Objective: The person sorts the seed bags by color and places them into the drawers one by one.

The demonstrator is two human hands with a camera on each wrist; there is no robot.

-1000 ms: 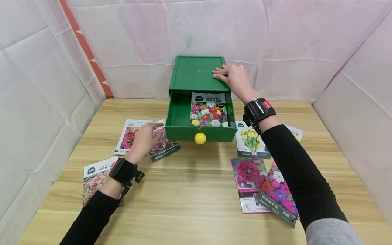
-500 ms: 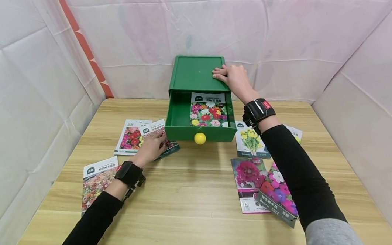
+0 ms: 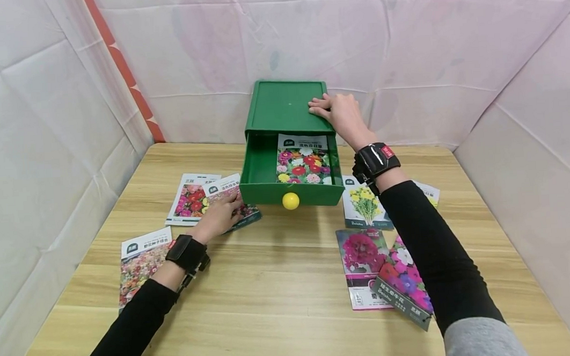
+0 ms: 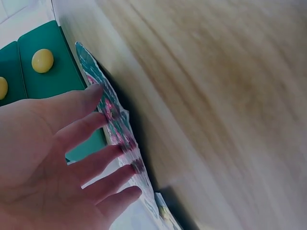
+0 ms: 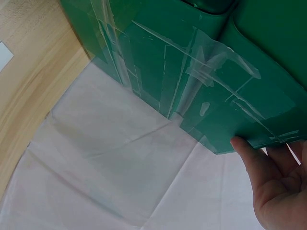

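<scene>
While the green drawer box (image 3: 285, 109) is sitting at centre frame with its drawer (image 3: 290, 173) pulled out, these lines are going view by view.

Head view, left hand (image 3: 219, 215): lying with relaxed fingers on a seed packet (image 3: 229, 198), left of the yellow knob (image 3: 291, 201).
Head view, right hand (image 3: 337, 114): pressing flat, fingers straight, on the box top, upper centre.
Head view, drawer: holding a flower packet (image 3: 303, 160).
Left wrist view: spread fingers (image 4: 88, 127) are touching the packet's edge, mid-left.
Right wrist view: fingertips (image 5: 247, 151) are resting at the box's edge, lower right.
</scene>
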